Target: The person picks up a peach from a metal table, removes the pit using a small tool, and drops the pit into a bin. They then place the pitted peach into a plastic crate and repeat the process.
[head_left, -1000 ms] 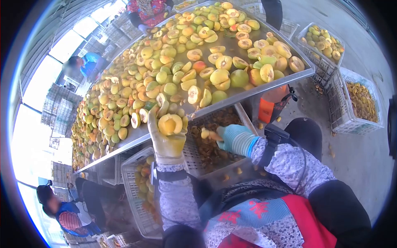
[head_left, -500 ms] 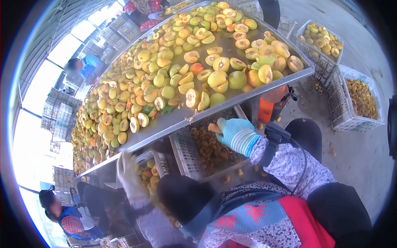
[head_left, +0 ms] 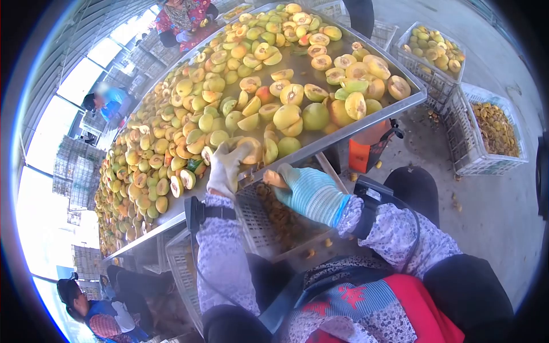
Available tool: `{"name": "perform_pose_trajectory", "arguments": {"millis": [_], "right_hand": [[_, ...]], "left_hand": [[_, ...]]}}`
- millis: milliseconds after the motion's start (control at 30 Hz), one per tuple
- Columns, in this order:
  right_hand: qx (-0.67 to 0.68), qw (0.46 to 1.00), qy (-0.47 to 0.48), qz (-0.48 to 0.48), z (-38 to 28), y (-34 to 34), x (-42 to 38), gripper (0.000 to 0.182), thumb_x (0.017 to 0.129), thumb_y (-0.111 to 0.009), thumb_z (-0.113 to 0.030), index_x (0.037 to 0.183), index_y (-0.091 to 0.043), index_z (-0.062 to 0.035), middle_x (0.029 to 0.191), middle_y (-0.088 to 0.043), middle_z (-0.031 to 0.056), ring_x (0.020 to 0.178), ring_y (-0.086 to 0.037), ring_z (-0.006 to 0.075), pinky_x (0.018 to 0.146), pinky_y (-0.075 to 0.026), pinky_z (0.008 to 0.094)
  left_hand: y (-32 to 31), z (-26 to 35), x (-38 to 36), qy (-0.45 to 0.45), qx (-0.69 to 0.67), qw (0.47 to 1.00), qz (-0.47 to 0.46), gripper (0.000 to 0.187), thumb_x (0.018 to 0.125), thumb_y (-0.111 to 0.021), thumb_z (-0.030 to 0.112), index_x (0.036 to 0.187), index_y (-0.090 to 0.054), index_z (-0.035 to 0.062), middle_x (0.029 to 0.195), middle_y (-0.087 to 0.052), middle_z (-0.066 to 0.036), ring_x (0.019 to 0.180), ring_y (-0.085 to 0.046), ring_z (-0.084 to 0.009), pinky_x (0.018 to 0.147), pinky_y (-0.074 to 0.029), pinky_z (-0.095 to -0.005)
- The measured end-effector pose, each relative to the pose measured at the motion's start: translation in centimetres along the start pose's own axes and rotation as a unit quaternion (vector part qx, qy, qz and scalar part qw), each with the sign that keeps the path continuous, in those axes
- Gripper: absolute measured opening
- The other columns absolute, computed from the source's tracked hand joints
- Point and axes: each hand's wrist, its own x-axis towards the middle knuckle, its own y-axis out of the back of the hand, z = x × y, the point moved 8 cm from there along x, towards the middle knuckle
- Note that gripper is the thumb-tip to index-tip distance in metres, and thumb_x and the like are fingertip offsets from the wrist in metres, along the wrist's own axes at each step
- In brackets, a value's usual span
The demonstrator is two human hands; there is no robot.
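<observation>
On the near edge of the table, my left hand [head_left: 226, 166], in a white glove, has its thumb and fingers closed around a peach half [head_left: 250, 151] with its cut face showing. My right hand [head_left: 313, 194], in a blue-and-white striped glove, is closed on a short tan piece [head_left: 275, 179] that looks like a wooden handle; its full shape is hidden. Below both hands is a plastic crate [head_left: 255, 220] holding brown peach pits and scraps. Whole and halved peaches [head_left: 166, 148] cover much of the metal table [head_left: 343, 134].
An orange container [head_left: 361, 153] stands under the table's right corner. At the right are a crate of peaches [head_left: 405, 60] and a crate of pits [head_left: 460, 134]. Another crate [head_left: 182, 260] is by my left knee. Co-workers are at the far side and lower left.
My left hand has risen from the crate below the table to the table edge and taken hold of a peach half. My right hand has shifted slightly left and down, still holding the tan piece.
</observation>
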Motion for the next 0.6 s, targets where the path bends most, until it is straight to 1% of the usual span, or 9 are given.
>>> {"name": "perform_pose_trajectory", "arguments": {"millis": [33, 100, 133, 233, 300, 400, 467, 533, 600], "right_hand": [[0.044, 0.998, 0.0, 0.039, -0.4, 0.4, 0.1, 0.028, 0.091, -0.06, -0.032, 0.103, -0.057, -0.0077, 0.08, -0.068, 0.0188, 0.078, -0.066, 0.04, 0.067, -0.051, 0.0519], [0.064, 0.996, 0.017, 0.062, -1.0, -0.1, 0.3, 0.027, 0.092, -0.06, -0.033, 0.103, -0.057, -0.0081, 0.08, -0.067, 0.0189, 0.077, -0.066, 0.0402, 0.067, -0.051, 0.052], [0.083, 0.992, 0.031, 0.09, -1.5, 0.2, 0.5, 0.027, 0.093, -0.059, -0.034, 0.103, -0.057, -0.0085, 0.08, -0.067, 0.019, 0.076, -0.066, 0.0405, 0.066, -0.05, 0.0522], [0.076, 0.994, 0.023, 0.075, -2.1, -0.5, 0.6, 0.027, 0.092, -0.06, -0.032, 0.104, -0.057, -0.0082, 0.08, -0.067, 0.0198, 0.076, -0.066, 0.0407, 0.068, -0.051, 0.0518], [0.062, 0.997, 0.011, 0.051, -2.3, -1.2, 0.9, 0.027, 0.092, -0.059, -0.032, 0.104, -0.058, -0.0075, 0.08, -0.067, 0.0203, 0.076, -0.066, 0.041, 0.068, -0.052, 0.0517], [0.044, 0.999, 0.019, 0.01, -2.5, -2.5, 0.9, 0.029, 0.092, -0.058, -0.032, 0.104, -0.058, -0.0062, 0.081, -0.067, 0.0211, 0.077, -0.066, 0.0414, 0.069, -0.052, 0.0518], [0.069, 0.998, 0.005, 0.005, -2.5, -3.3, 0.9, 0.031, 0.093, -0.057, -0.034, 0.103, -0.058, -0.0052, 0.081, -0.067, 0.0218, 0.076, -0.065, 0.042, 0.068, -0.052, 0.0522], [0.085, 0.996, 0.009, 0.02, -2.5, -3.9, 0.8, 0.032, 0.094, -0.055, -0.036, 0.104, -0.058, -0.0052, 0.08, -0.066, 0.0221, 0.076, -0.065, 0.0424, 0.068, -0.052, 0.0525], [0.099, 0.994, 0.013, 0.034, -2.7, -4.0, 0.8, 0.034, 0.094, -0.054, -0.037, 0.104, -0.058, -0.0052, 0.08, -0.066, 0.0223, 0.075, -0.065, 0.0428, 0.068, -0.051, 0.0529]], "left_hand": [[-0.1, 0.2, -1.1, 0.001, 0.0, 1.0, 0.002, 0.041, 0.088, -0.071, 0.02, 0.121, -0.055, 0.0013, 0.106, -0.064, -0.011, 0.09, -0.065, -0.0184, 0.075, -0.055, -0.0318], [0.8, 1.8, -3.2, -0.113, -0.104, 0.987, 0.047, 0.037, 0.089, -0.069, 0.016, 0.12, -0.054, 0.0034, 0.107, -0.064, -0.011, 0.09, -0.065, -0.0192, 0.074, -0.056, -0.0333], [0.9, 1.9, -4.0, -0.149, -0.152, 0.977, 0.025, 0.033, 0.091, -0.066, 0.014, 0.12, -0.053, 0.0037, 0.106, -0.064, -0.01, 0.096, -0.064, -0.0198, 0.079, -0.055, -0.036], [0.2, 2.1, -7.2, -0.177, -0.228, 0.958, -0.004, 0.031, 0.095, -0.061, 0.022, 0.12, -0.054, 0.0048, 0.105, -0.064, -0.01, 0.1, -0.063, -0.0192, 0.085, -0.053, -0.0358], [-0.8, 1.6, -8.4, -0.137, -0.348, 0.927, -0.04, 0.037, 0.098, -0.059, 0.03, 0.122, -0.053, 0.0025, 0.108, -0.062, -0.01, 0.095, -0.064, -0.019, 0.083, -0.054, -0.0336], [0.1, -0.2, -6.9, -0.164, -0.379, 0.91, -0.04, 0.046, 0.1, -0.054, 0.037, 0.127, -0.052, 0.0003, 0.113, -0.061, -0.011, 0.102, -0.061, -0.0195, 0.087, -0.051, -0.0344], [0.1, -0.7, -7.1, -0.184, -0.384, 0.905, -0.001, 0.048, 0.101, -0.051, 0.038, 0.128, -0.052, -0.0013, 0.118, -0.06, -0.013, 0.104, -0.061, -0.0213, 0.09, -0.051, -0.0349], [0.4, 0.5, -8.1, -0.26, -0.305, 0.916, 0.029, 0.051, 0.102, -0.047, 0.042, 0.127, -0.053, -0.0025, 0.119, -0.06, -0.015, 0.106, -0.061, -0.0236, 0.093, -0.05, -0.0357], [0.5, 0.2, -7.9, -0.254, -0.345, 0.904, 0.013, 0.052, 0.102, -0.047, 0.042, 0.127, -0.053, -0.0029, 0.119, -0.06, -0.016, 0.108, -0.06, -0.0246, 0.094, -0.05, -0.0371]]}}
